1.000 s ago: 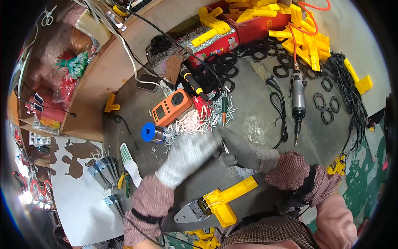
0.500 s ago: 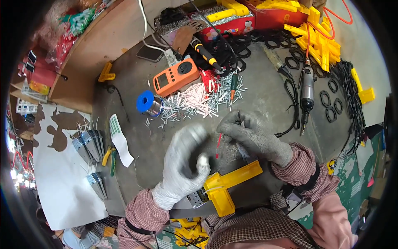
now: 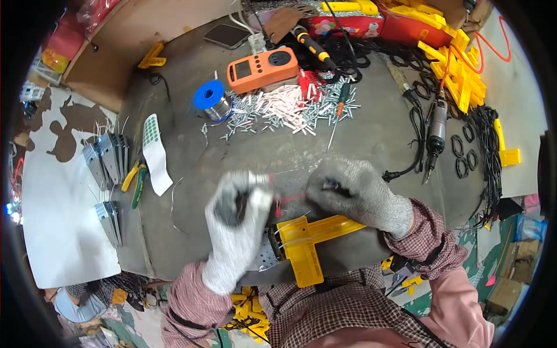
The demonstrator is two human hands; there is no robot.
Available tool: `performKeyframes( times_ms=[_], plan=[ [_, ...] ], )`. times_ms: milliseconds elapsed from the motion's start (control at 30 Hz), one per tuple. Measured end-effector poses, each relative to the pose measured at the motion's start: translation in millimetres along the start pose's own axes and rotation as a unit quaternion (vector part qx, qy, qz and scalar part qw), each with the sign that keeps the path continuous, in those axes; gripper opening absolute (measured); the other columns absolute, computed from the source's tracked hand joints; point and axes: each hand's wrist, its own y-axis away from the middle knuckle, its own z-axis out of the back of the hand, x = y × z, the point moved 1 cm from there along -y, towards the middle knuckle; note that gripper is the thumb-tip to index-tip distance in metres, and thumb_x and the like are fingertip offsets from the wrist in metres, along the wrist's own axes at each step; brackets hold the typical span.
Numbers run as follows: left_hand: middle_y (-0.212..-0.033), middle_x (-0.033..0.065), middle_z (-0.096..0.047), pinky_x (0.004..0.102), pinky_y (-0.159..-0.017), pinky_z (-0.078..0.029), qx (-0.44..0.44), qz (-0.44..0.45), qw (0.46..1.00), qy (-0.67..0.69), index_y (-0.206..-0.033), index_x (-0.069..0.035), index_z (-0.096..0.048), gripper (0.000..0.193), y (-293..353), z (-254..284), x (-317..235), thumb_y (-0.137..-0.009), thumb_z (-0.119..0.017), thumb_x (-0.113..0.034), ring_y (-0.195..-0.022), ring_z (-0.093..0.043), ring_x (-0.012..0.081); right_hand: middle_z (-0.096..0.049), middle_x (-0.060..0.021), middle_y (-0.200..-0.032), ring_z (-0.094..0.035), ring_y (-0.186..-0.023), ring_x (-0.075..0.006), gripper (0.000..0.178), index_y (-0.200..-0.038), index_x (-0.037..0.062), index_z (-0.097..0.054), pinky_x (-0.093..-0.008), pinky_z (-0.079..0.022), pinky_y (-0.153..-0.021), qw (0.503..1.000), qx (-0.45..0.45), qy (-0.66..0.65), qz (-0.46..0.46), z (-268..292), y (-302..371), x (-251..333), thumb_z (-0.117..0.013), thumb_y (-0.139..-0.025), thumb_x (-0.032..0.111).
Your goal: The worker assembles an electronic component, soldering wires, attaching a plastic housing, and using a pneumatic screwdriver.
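The left hand (image 3: 237, 211), gloved and smeared by motion blur, has its fingers curled; whether they grip anything, I cannot tell. The right hand (image 3: 358, 188) is bent inward too, a small bluish glint showing among its fingers (too little to identify), so its grip is equally unclear. A thin red strand (image 3: 293, 198) spans the gap between them, its ends hard to make out. Just below lies a yellow plastic piece (image 3: 303, 255), and the left hand partly covers the perforated metal plate (image 3: 267, 252) beside it. The grey, scuffed desk (image 3: 377, 139) carries a heap of small pale and silvery pieces (image 3: 284, 110) near an orange meter (image 3: 262, 71). A red box (image 3: 342, 24) is cut off above; a wooden panel (image 3: 148, 32) borders the upper left.
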Motion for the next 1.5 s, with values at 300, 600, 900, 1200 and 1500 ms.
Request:
performKeyframes(
  times_ms=[300,600,900,1200,1500],
  plan=[
    [-0.091,0.0085,-0.067,0.0511,-0.100,-0.041,0.101,-0.286,0.903,-0.305,-0.091,-0.009,-0.067,0.026,59.1,-1.9,44.4,-0.066,-0.073,-0.013,-0.092,-0.065,0.0300,-0.066,-0.0157,-0.097,-0.068,-0.083,-0.0365,0.027,-0.111,0.0054,-0.063,-0.0445,-0.054,-0.067,0.980,0.194,0.034,0.027,-20.7,9.5,3.0,-0.062,-0.096,0.027],
    [-0.093,0.0068,-0.061,0.0496,-0.100,-0.038,0.051,-0.211,0.857,-0.468,-0.099,-0.010,-0.067,0.018,31.8,-5.3,15.9,-0.085,-0.072,-0.020,-0.102,-0.056,0.0288,-0.067,-0.0109,-0.095,-0.062,-0.088,-0.0167,0.029,-0.109,0.0001,-0.065,-0.0303,-0.049,-0.081,0.963,0.187,-0.149,-0.122,-20.5,3.4,0.0,-0.052,-0.104,0.025],
    [-0.104,0.0085,-0.067,0.0295,-0.087,-0.053,0.085,-0.001,0.995,-0.043,-0.096,-0.003,-0.068,0.007,24.7,-6.5,29.5,-0.090,-0.069,-0.001,-0.102,-0.064,0.0181,-0.064,-0.0164,-0.091,-0.064,-0.087,-0.0244,0.026,-0.107,0.0013,-0.063,-0.0331,-0.050,-0.078,0.982,0.152,-0.100,-0.052,-24.0,7.0,2.6,-0.050,-0.104,0.024],
    [-0.125,0.0130,-0.060,0.0297,-0.090,-0.053,0.101,-0.044,0.992,-0.055,-0.106,0.001,-0.065,0.019,21.6,0.5,32.5,-0.088,-0.072,-0.004,-0.111,-0.061,0.0169,-0.066,-0.0063,-0.097,-0.060,-0.092,-0.0107,0.024,-0.112,0.0023,-0.065,-0.0275,-0.050,-0.082,0.931,0.143,-0.286,-0.176,-28.0,4.8,-7.4,-0.055,-0.103,0.023],
    [-0.092,0.0048,-0.070,0.0251,-0.085,-0.053,0.115,0.033,0.993,-0.008,-0.114,-0.003,-0.061,0.022,19.0,-2.8,26.8,-0.093,-0.067,-0.003,-0.091,-0.065,0.0100,-0.066,-0.0023,-0.093,-0.060,-0.085,-0.0074,0.018,-0.104,0.0037,-0.066,-0.0244,-0.050,-0.075,0.950,0.111,-0.252,-0.149,-23.5,4.7,-0.5,-0.067,-0.094,0.019]
  ],
)
